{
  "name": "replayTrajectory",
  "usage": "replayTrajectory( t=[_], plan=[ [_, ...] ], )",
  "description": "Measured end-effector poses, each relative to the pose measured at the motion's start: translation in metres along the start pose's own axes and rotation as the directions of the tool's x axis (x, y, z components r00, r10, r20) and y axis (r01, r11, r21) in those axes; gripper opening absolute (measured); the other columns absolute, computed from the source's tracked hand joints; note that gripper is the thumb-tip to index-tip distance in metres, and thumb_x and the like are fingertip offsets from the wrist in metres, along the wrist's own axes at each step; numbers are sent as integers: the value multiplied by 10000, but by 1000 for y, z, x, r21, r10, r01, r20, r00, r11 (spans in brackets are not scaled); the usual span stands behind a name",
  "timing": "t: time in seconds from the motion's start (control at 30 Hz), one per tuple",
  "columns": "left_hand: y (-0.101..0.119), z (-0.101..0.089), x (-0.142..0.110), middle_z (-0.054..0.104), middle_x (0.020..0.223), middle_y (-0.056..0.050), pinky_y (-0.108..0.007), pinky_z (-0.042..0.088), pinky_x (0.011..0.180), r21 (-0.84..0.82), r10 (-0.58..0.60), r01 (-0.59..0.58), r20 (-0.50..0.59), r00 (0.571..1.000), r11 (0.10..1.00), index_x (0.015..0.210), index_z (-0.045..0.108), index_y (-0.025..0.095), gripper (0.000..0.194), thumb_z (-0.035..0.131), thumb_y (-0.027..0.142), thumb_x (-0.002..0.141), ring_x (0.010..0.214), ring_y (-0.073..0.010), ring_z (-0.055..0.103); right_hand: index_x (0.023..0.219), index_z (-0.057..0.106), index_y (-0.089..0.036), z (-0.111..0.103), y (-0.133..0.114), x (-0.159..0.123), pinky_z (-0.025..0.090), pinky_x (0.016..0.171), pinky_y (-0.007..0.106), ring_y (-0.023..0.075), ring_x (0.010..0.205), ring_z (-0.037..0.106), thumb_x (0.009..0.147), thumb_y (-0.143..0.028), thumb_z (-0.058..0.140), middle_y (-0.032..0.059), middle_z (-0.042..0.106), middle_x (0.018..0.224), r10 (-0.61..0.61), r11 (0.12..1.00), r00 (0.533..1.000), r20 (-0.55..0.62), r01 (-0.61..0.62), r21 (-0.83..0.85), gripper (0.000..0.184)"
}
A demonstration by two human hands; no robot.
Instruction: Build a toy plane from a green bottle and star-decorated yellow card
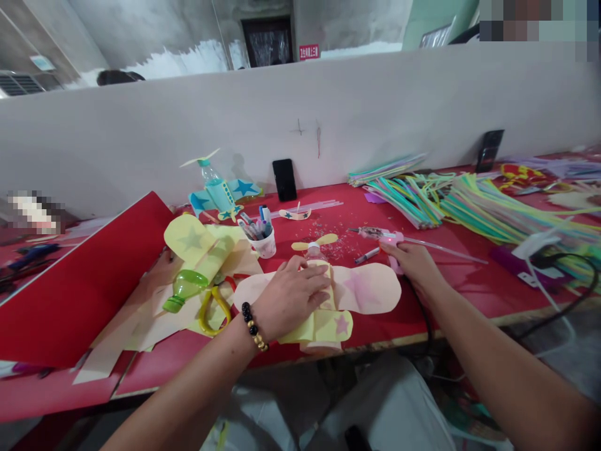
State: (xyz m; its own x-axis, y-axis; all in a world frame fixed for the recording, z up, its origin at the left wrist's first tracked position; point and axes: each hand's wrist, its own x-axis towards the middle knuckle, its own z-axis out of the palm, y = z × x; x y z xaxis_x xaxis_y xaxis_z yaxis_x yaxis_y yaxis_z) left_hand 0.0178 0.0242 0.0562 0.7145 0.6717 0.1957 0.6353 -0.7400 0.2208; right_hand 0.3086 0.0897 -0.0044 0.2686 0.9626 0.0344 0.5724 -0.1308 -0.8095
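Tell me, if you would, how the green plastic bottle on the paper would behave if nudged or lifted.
The green plastic bottle lies on its side and looks round, so it would probably roll when pushed. It looks translucent and empty, so it is likely light for its size. Its thin-looking wall might dent if squeezed.

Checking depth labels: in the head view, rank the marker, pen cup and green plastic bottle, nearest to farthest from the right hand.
1. Marker, just left of the right hand.
2. Pen cup, farther left.
3. Green plastic bottle, far left.
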Motion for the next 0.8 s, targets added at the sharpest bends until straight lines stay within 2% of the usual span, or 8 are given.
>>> replayTrajectory(
  t=[0.1,0.27,0.43,0.53,0.6,0.67,0.73,0.8],
  plan=[
    [0,0,1,669,1167,-3,-387,332,956,-7,6,-6,-5,1000,1000,1036,641,235,161,504,277,964,1046,-178,568,453,433,-217,-4,2,10,266,503,291,161,528,477,752,-623,548,8,449,467,-47,972,999,-21,41,-232,517],
    [1,-2,-1,615,1271,-39,-436,344,994,29,-14,16,-66,998,999,1022,688,254,159,567,280,921,1122,-229,514,542,604,-184,-11,1,13,353,612,334,272,739,614,778,-604,523,141,650,670,-60,864,998,13,59,-500,489],
    [-1,-11,-6,566,1253,-71,-434,370,978,52,-55,64,-154,986,997,1122,681,258,278,634,369,872,1107,-257,475,766,702,-150,-25,-19,-3,402,687,385,321,819,641,844,-563,469,195,701,804,-97,800,995,-23,65,-597,480],
    [-1,-16,-8,610,1106,-59,-394,396,937,12,-65,67,-137,988,998,1038,715,249,198,591,327,905,1027,-228,496,896,701,-194,-34,-47,-20,427,728,329,241,831,638,891,-474,466,110,716,907,-270,820,963,24,243,-519,366],
    [0,-18,-9,619,1037,-55,-375,411,905,1,-67,68,-120,991,998,989,734,249,183,567,280,920,980,-214,504,921,704,-183,-34,-69,-33,441,733,295,199,809,626,910,-401,485,89,705,914,-533,781,840,99,534,-322,310],
    [1,-18,-9,623,992,-58,-361,425,870,3,-57,58,-106,993,998,956,747,245,186,565,257,920,938,-206,508,951,719,-178,-27,-88,-44,439,797,302,199,873,609,929,-345,490,87,702,926,-718,636,664,209,748,-189,284],
    [2,-17,-8,624,990,-66,-359,432,864,13,-43,44,-105,994,999,935,752,233,180,574,242,913,934,-207,510,955,737,-185,-13,-103,-51,423,844,327,205,904,594,938,-295,491,86,710,936,-777,480,493,392,866,-139,269],
    [1,-18,-7,623,1003,-68,-361,433,879,19,-29,31,-107,994,999,926,750,226,178,573,228,912,956,-208,519,916,750,-189,5,-110,-53,410,866,346,209,921,589,930,-233,500,86,720,934,-726,387,404,556,909,-154,254]
  ],
)
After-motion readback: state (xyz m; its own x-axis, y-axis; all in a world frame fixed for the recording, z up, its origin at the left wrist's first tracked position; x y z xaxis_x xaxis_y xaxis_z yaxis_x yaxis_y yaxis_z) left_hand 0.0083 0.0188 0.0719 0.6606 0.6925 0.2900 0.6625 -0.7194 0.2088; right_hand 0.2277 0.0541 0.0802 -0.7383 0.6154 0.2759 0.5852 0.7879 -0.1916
